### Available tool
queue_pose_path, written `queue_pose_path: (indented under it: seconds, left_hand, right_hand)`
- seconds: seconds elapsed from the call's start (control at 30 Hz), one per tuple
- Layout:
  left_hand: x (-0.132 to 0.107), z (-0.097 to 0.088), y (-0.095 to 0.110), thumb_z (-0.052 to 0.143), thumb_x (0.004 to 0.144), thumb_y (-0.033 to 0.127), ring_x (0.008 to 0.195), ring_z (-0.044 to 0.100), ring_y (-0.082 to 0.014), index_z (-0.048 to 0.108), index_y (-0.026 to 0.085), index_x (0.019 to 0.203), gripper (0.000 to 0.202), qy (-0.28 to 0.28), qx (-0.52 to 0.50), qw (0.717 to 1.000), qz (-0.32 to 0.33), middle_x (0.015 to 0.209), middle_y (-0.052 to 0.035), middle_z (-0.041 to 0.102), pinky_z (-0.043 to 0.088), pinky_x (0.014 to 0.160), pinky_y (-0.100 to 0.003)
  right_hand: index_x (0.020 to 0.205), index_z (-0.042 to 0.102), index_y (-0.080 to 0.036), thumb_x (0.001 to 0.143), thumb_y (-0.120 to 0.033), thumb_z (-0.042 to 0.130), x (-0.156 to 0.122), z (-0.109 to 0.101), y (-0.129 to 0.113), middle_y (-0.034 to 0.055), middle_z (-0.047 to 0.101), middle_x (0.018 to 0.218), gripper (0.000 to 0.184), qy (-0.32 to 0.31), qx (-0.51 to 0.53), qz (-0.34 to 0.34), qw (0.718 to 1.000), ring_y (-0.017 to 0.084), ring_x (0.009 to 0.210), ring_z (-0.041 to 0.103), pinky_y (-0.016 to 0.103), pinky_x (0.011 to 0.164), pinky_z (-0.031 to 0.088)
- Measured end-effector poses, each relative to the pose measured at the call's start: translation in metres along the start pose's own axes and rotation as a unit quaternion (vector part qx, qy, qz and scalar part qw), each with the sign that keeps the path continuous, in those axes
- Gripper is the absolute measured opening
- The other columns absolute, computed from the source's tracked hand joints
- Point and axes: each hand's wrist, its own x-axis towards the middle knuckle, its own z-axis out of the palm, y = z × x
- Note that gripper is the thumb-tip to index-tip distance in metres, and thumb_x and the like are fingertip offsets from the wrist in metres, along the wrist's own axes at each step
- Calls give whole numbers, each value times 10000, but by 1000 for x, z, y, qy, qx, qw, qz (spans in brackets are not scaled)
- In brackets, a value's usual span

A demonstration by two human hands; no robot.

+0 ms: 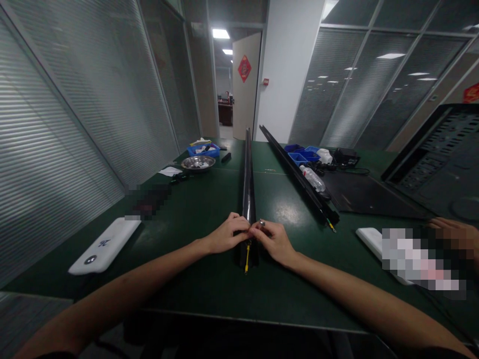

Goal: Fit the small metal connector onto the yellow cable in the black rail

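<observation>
A long black rail (247, 184) lies lengthwise on the green table, pointing away from me. Both my hands meet over its near end. My left hand (228, 233) has bent fingers pressed together at the rail's top. Opposite it, my right hand (275, 239), with a ring on one finger, pinches at the same spot. What the fingertips hold is too small to make out. Just below them a yellow-sleeved wire (247, 257) sticks out toward me. A second black rail (299, 177) lies slantwise to the right, with a yellow-green wire (331, 225) at its near end.
White power banks (107, 247) lie left and right. Farther back stand a metal bowl (198, 163), a blue basket (204, 150), blue bins (303, 155) and a plastic bottle (312, 178). At the right, another person's hand (454, 232) is near a large black panel (441, 164).
</observation>
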Motion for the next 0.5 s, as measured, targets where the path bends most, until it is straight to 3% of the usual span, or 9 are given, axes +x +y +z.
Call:
queue_pose_path:
  seconds: [0.5]
  left_hand:
    - [0, 0, 0, 476, 1073, 364, 980, 605, -186, 682, 201, 1011, 270, -5, 6, 1000, 3, 976, -17, 692, 309, 988, -351]
  right_hand:
    - [850, 711, -163, 1010, -394, 578, 0, 0, 1, 2, 626, 716, 311, 1, -12, -25, 1000, 134, 629, 559, 243, 617, 423]
